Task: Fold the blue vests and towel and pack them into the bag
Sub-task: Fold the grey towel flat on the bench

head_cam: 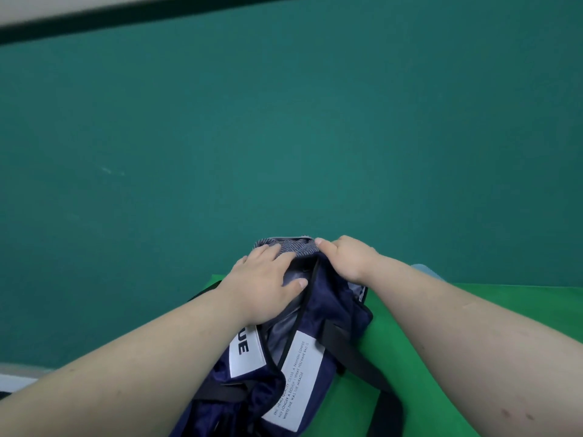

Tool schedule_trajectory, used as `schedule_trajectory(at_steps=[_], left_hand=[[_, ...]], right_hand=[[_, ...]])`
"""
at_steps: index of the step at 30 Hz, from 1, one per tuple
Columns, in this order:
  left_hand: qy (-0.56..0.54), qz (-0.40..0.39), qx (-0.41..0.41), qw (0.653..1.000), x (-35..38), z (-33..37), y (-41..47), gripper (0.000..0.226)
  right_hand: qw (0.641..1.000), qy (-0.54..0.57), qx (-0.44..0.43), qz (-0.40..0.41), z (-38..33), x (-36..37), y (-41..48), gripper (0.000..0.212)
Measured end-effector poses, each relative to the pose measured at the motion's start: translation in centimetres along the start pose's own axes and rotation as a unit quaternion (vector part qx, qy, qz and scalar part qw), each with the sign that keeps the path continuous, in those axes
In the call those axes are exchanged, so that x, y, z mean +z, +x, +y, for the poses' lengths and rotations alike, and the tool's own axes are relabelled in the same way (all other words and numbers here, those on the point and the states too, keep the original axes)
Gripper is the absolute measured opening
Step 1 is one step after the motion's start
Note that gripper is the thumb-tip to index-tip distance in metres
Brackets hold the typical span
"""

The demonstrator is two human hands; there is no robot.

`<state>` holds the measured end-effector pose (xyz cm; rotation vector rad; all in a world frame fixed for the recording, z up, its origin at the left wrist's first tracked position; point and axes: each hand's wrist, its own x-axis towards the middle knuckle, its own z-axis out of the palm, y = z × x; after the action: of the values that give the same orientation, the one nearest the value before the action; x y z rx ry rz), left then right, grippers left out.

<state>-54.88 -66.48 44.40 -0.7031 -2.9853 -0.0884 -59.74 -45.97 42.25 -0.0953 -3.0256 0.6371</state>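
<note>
A navy bag (336, 299) with white labels and a grey lining lies on the green surface, its open end pointing away from me. A grey-blue woven towel (296, 247) sticks out of that far opening. My left hand (262, 279) lies flat on the towel and the bag's mouth, fingers spread and the thumb over the lining. My right hand (347, 257) curls over the bag's far right rim beside the towel and grips it. No blue vests show; the bag's inside is mostly hidden.
The bag rests at the far edge of a bright green tabletop (441, 326). Black straps (356, 357) trail to the right and towards me. A pale blue patch (422, 269) peeks out behind my right forearm. Beyond the edge is a teal floor (284, 121).
</note>
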Motion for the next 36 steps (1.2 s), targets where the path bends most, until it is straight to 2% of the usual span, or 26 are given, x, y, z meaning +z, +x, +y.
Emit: schedule_trajectory(at_steps=[4, 10, 19, 26, 31, 36], left_hand=[[-0.003, -0.008, -0.002, 1.0, -0.1, 0.3, -1.1, 0.069], [-0.007, 0.009, 0.009, 1.0, 0.7, 0.3, -1.0, 0.068], [0.007, 0.035, 0.02, 0.999, 0.8, 0.5, -1.8, 0.069], [-0.013, 0.049, 0.024, 0.998, -3.6, 2.4, -5.1, 0.069], [-0.029, 0.075, 0.029, 0.996, -8.7, 4.6, -9.5, 0.071], [-0.074, 0.097, 0.028, 0.992, -14.3, 7.0, -15.0, 0.072]], right_hand=[[0.999, -0.013, 0.026, -0.039, 0.0, 0.2, -1.3, 0.066], [0.998, -0.051, 0.024, -0.027, -0.1, 0.5, -0.6, 0.073], [0.991, -0.002, -0.08, 0.11, 0.7, 0.4, -3.5, 0.064], [0.977, 0.0, -0.15, 0.154, -1.6, -5.1, -9.1, 0.064], [0.966, -0.033, -0.185, 0.175, -3.3, -11.6, -15.4, 0.073], [0.941, -0.068, -0.235, 0.235, -6.3, -18.9, -23.1, 0.076]])
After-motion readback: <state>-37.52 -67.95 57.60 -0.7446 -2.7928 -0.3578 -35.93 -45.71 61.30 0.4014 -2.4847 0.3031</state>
